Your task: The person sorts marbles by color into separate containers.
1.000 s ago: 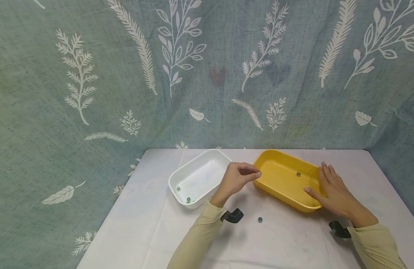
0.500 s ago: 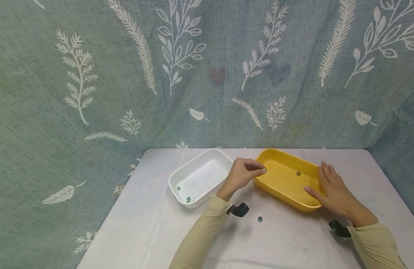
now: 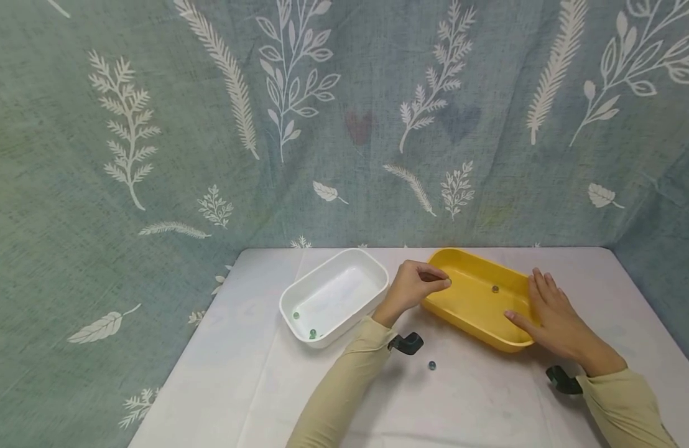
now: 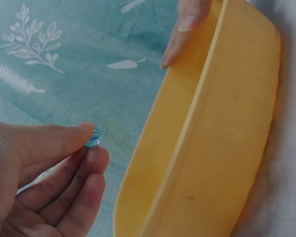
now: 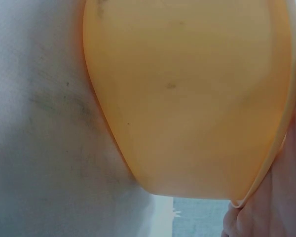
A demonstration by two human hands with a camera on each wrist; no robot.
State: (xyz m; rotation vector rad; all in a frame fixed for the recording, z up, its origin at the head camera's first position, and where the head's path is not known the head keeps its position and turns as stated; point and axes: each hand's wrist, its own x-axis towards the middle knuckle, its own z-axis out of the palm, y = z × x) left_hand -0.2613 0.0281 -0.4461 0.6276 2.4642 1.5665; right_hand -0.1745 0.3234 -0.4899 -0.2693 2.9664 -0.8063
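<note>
In the head view my left hand (image 3: 410, 287) hangs over the left end of a yellow tray (image 3: 464, 305). Its thumb and fingertips pinch a clear glass marble with blue in it (image 4: 93, 137), seen closely in the left wrist view. My right hand (image 3: 558, 320) lies on the tray's right end, fingers extended along the rim and the thumb reaching inside. Another marble (image 3: 495, 289) lies on the tray floor. From the right wrist view I see the tray's outer wall (image 5: 187, 98), with part of the right hand at its rim.
A white tray (image 3: 344, 292) stands left of the yellow one, with a few greenish marbles (image 3: 313, 334) at its near left end. One dark marble (image 3: 431, 365) sits on the white tablecloth (image 3: 479, 398) in front. Leaf-patterned cloth (image 3: 322, 155) hangs behind the table.
My left hand has moved a little to the right and away from me, carrying the pinched marble further over the yellow tray. The right hand has stayed in place.
</note>
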